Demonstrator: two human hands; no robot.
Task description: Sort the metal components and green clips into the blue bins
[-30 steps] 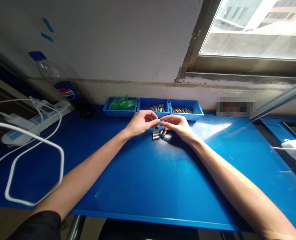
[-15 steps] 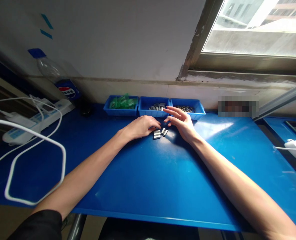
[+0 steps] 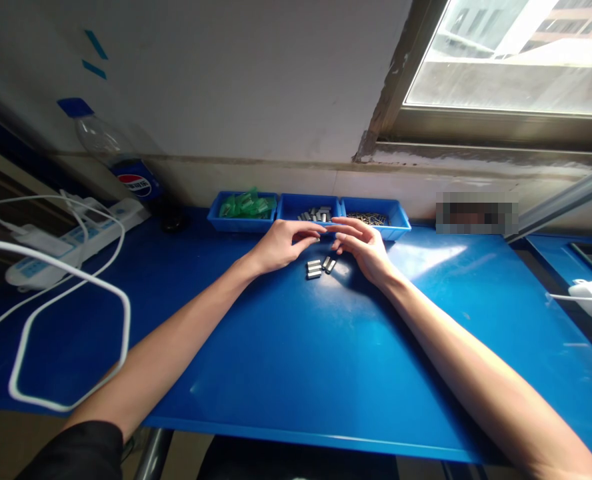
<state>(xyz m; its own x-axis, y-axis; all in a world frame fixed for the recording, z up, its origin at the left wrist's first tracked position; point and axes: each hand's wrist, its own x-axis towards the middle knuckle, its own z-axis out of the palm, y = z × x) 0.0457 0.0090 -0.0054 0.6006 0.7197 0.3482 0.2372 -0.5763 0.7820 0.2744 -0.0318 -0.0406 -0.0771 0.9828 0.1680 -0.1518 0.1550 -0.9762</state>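
My left hand (image 3: 281,245) is raised a little above the table, thumb and fingers closed in a pinch. A small pale piece, too small to make out, shows at their tips. My right hand (image 3: 363,243) faces it with fingers stretched and somewhat apart; nothing is visible in them. The fingertips of both hands come close together. Below them, several small silver-and-black blocks (image 3: 314,269) lie on the blue table (image 3: 276,353), some lined up in a stack-like row. Two more blocks (image 3: 329,265) rest at an angle just right of these.
Behind the hands stand three blue bins: one with green bags (image 3: 246,205), one with similar silver blocks (image 3: 316,215), one with thin brass-coloured pieces (image 3: 371,219). A cola bottle (image 3: 136,180), a power strip (image 3: 76,233) and a white cable (image 3: 129,313) occupy the left.
My left hand has lifted up and away from the row of blocks, now pinching a small piece. My right hand has shifted slightly, its fingertips meeting nearer the left hand's.
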